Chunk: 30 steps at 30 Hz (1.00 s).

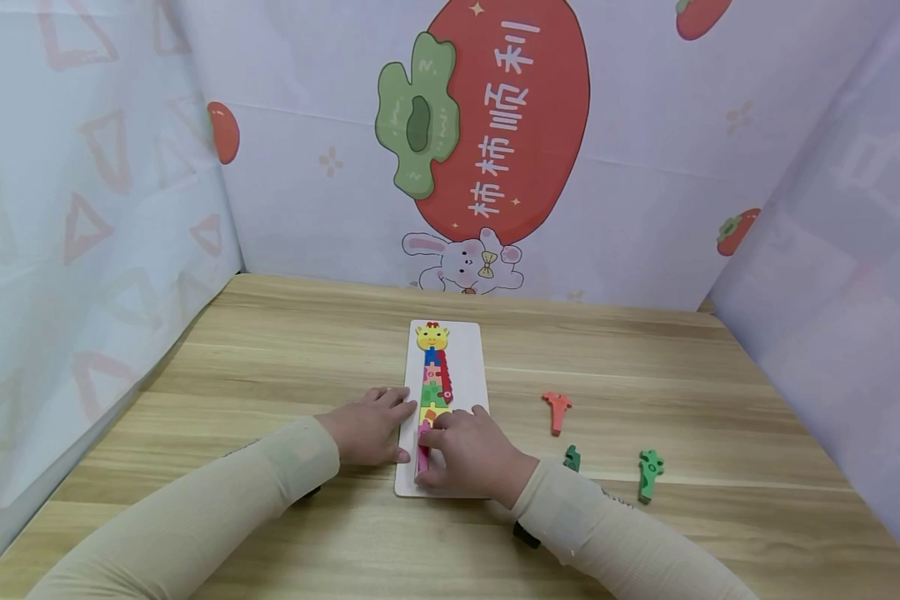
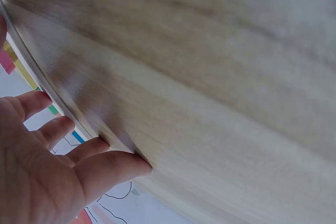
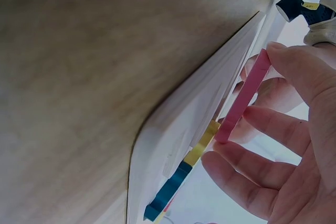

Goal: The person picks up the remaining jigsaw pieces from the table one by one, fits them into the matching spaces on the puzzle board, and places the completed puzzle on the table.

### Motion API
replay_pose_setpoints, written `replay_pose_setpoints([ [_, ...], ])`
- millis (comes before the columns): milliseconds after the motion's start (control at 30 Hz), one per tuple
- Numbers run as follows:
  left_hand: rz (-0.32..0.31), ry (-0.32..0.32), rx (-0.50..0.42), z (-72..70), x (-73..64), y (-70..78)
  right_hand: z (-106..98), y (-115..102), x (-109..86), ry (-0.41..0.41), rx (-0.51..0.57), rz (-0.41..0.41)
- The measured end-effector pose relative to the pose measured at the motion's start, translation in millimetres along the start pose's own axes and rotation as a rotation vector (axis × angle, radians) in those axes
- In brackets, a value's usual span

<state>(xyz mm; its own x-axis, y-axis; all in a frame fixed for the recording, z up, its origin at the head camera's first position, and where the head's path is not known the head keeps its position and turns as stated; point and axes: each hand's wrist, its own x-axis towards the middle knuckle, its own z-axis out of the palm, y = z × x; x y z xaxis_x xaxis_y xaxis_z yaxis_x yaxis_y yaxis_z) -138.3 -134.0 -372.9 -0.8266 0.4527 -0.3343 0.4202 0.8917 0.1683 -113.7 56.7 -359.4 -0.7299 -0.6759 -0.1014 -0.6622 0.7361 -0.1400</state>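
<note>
Lower centre of the head view: the right hand (image 1: 474, 457) pinches a pink puzzle piece (image 1: 423, 460) between thumb and fingers at the lower end of a white board (image 1: 467, 358). The left hand (image 1: 367, 427), fingers loosely spread, grasps nothing beside the board's left edge. Lower right: a loose green piece (image 1: 650, 475).

Pink piece (image 3: 243, 97) (tilted) between fingers (image 3: 278, 128)

I face a white printed fabric backdrop (image 1: 645, 150) showing a large red fruit (image 1: 551, 125) with a green leafy cap (image 1: 435, 62) and, below it, a white cartoon rabbit (image 1: 456, 262) wearing a yellow bow (image 1: 487, 265). Under it runs a light-brown wood-grain tabletop (image 1: 300, 342), with a white fabric wall (image 1: 30, 292) patterned in pale red triangles (image 1: 85, 242) on my left.
</note>
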Motion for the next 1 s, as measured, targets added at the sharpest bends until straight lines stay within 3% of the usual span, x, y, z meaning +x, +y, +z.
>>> replay_pose_setpoints([
  [1000, -0.009, -0.007, -0.013, 0.3, -0.3, 0.5, 0.8, -4.0, 1.7, -0.019, -0.071, -0.024],
])
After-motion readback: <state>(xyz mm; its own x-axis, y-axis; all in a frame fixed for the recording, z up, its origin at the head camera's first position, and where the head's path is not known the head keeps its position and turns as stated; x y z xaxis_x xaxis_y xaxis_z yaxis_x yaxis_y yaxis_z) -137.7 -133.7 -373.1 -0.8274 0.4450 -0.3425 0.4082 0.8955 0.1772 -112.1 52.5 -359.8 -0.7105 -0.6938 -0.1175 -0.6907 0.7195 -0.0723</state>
